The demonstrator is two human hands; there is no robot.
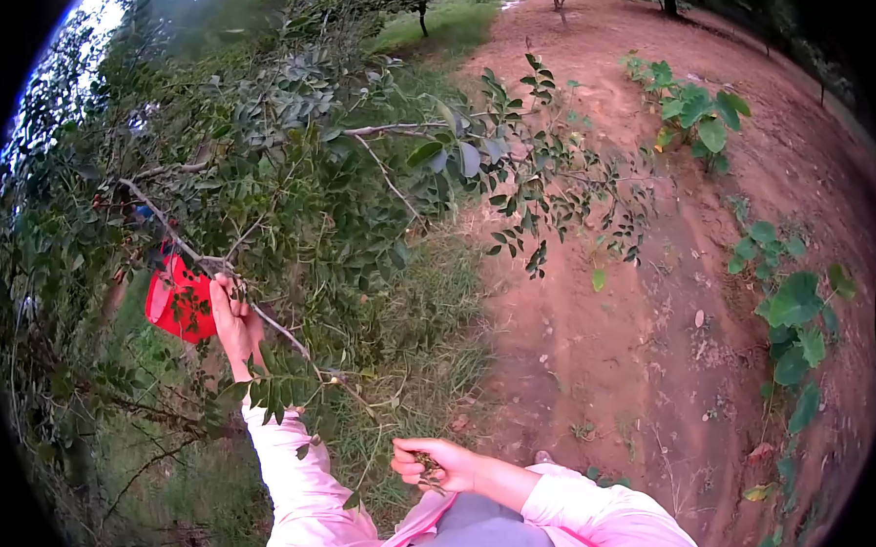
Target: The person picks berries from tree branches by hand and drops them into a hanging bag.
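Note:
On the left, my left hand (235, 314) reaches up into the shrub, its fingers closed around a thin grey branch (289, 337). The branch slopes down from the upper left toward my chest and bears small oval leaves. Close to my body, my right hand (436, 464) is closed on a small bunch of greenish-brown plant bits (431, 472); whether they are leaves or pods I cannot tell. Just behind my left hand a red container (180, 299), a bag or a bucket, shows partly behind twigs and leaves.
Dense leafy branches (305, 189) fill the left side, and one leafy bough (535, 170) stretches right over the path. Grass (446, 323) grows below. Bare reddish soil (600, 378) runs along the right, with broad-leaved plants (796, 301) at its edge.

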